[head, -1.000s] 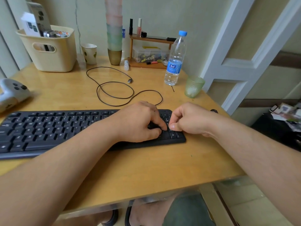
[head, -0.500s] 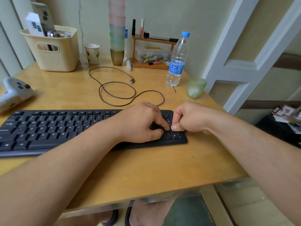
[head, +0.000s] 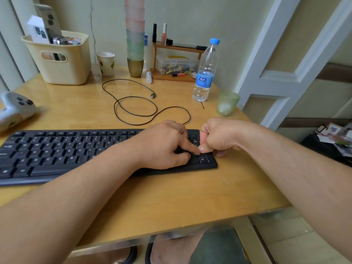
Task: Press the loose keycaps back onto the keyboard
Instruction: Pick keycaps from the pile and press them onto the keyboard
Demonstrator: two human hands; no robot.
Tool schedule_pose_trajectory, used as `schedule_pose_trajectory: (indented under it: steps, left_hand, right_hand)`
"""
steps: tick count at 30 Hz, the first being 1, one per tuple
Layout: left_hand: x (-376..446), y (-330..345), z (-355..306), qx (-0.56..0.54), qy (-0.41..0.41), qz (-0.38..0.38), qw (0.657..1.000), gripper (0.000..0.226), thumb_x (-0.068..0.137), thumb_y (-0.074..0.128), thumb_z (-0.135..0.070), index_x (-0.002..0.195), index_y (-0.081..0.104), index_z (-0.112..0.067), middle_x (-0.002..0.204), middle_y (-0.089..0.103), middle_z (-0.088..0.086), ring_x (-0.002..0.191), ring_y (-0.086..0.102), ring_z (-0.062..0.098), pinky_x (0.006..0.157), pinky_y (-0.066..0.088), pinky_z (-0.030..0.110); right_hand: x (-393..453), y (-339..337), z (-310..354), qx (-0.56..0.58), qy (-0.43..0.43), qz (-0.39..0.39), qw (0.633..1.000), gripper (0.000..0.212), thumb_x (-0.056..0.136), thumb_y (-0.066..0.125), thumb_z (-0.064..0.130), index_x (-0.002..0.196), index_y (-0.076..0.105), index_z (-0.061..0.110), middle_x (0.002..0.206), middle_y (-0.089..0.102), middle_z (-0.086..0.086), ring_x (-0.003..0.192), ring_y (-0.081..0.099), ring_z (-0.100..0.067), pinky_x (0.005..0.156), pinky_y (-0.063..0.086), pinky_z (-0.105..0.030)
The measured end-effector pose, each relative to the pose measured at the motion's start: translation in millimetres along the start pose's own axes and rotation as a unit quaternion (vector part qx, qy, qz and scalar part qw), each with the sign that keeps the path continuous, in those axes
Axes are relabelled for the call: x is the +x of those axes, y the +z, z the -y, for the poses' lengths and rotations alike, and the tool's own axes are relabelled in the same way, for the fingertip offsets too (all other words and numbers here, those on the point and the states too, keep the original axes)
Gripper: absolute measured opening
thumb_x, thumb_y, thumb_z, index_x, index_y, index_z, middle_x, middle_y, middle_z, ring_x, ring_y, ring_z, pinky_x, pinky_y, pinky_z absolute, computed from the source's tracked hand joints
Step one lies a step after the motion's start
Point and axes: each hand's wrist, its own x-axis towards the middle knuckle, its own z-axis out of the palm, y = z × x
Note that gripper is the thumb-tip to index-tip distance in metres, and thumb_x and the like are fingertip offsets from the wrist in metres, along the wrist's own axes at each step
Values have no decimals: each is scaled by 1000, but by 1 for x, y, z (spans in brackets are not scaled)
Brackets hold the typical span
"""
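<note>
A black keyboard (head: 57, 153) lies across the front of the wooden desk (head: 171, 197). Both hands work at its right end, over the number pad (head: 204, 160). My left hand (head: 163, 145) rests on the keys, its index finger stretched out and pressing down on the pad, with the thumb lying along the lower row. My right hand (head: 217, 138) is curled into a fist beside it, and its thumb tip bears down next to my left fingertip. The hands hide the key under the two fingertips. No loose keycap shows anywhere.
The keyboard's black cable (head: 137, 103) loops behind it. Further back stand a water bottle (head: 205, 73), a green glass (head: 226, 102), a paper cup (head: 106, 63), stacked cups (head: 135, 54), a cream basket (head: 61, 60) and a small wooden shelf (head: 177, 61). A white game controller (head: 15, 109) lies at the left. The desk edge is just right of the keyboard.
Both hands stay on the number pad, fingertips together. My right thumb has settled slightly lower on the keys. The view has shifted a little.
</note>
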Motion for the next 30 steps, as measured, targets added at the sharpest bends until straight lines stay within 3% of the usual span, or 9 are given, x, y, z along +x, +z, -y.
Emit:
schedule_pose_trajectory:
  steps: [6, 10, 12, 20, 22, 24, 26, 28, 30]
  left_hand:
    - [1, 0, -2, 1, -2, -4, 1000, 40, 87, 56, -46, 124, 70, -51, 96, 56, -8, 92, 44, 6, 86, 36, 22]
    - [3, 2, -3, 8, 0, -5, 1000, 40, 86, 54, -47, 122, 71, -51, 96, 53, -10, 91, 42, 6, 85, 28, 17]
    - [3, 2, -3, 6, -3, -3, 1000, 40, 86, 54, -47, 121, 72, -51, 96, 52, -11, 92, 43, 5, 86, 30, 19]
    - [-3, -12, 10, -17, -19, -64, 998, 23, 89, 72, -32, 109, 80, -40, 104, 70, -14, 104, 58, 3, 99, 44, 22]
    - [-3, -16, 16, -13, -38, -75, 996, 22, 87, 70, -35, 106, 80, -39, 104, 70, -16, 104, 59, 4, 100, 49, 30]
    - [-3, -17, 18, -1, -49, -77, 996, 25, 85, 65, -41, 106, 80, -38, 104, 69, -16, 104, 60, 5, 99, 51, 36]
    - [-3, -16, 19, 5, -56, -74, 996, 25, 85, 65, -42, 105, 79, -39, 104, 69, -17, 104, 60, 5, 98, 52, 37]
    - [-3, -14, 21, 3, -68, -68, 995, 21, 85, 67, -41, 103, 79, -39, 104, 69, -18, 103, 60, 4, 95, 53, 37]
    - [-3, -12, 22, -5, -75, -63, 995, 20, 83, 66, -42, 99, 79, -40, 101, 69, -19, 98, 61, 3, 90, 55, 36]
  right_hand:
    - [0, 3, -3, 9, -3, -11, 1000, 18, 90, 79, 12, 81, 63, 17, 96, 65, -10, 89, 62, -21, 79, 62, -39]
    - [-1, 7, -1, -37, -17, -28, 999, 20, 88, 81, 14, 79, 63, 16, 78, 61, -7, 67, 55, -21, 60, 52, -29]
    - [-1, 8, -2, -35, -24, -33, 999, 20, 87, 81, 14, 78, 63, 16, 74, 59, -6, 65, 53, -21, 60, 49, -29]
    - [-4, 5, -31, 96, -89, -45, 990, 20, 86, 84, 18, 79, 65, 16, 68, 62, -2, 66, 58, -19, 64, 52, -37]
    - [-6, 8, -41, 128, -108, -100, 981, 16, 88, 82, 27, 85, 67, 22, 75, 67, -1, 71, 63, -16, 70, 56, -40]
    - [-11, 15, -48, 62, -128, -189, 972, 15, 89, 78, 40, 99, 68, 32, 97, 68, 6, 84, 63, -11, 80, 52, -36]
    - [-19, 26, -53, -9, -166, -217, 962, 32, 92, 71, 46, 123, 65, 38, 122, 58, 15, 107, 57, -7, 91, 42, -27]
    - [-29, 38, -54, -27, -231, -233, 944, 42, 96, 68, 41, 136, 62, 33, 134, 52, 15, 122, 48, -5, 100, 34, -23]
    - [-36, 50, -58, -79, -312, -265, 909, 39, 98, 66, 34, 136, 65, 27, 130, 55, 12, 122, 47, -9, 103, 37, -26]
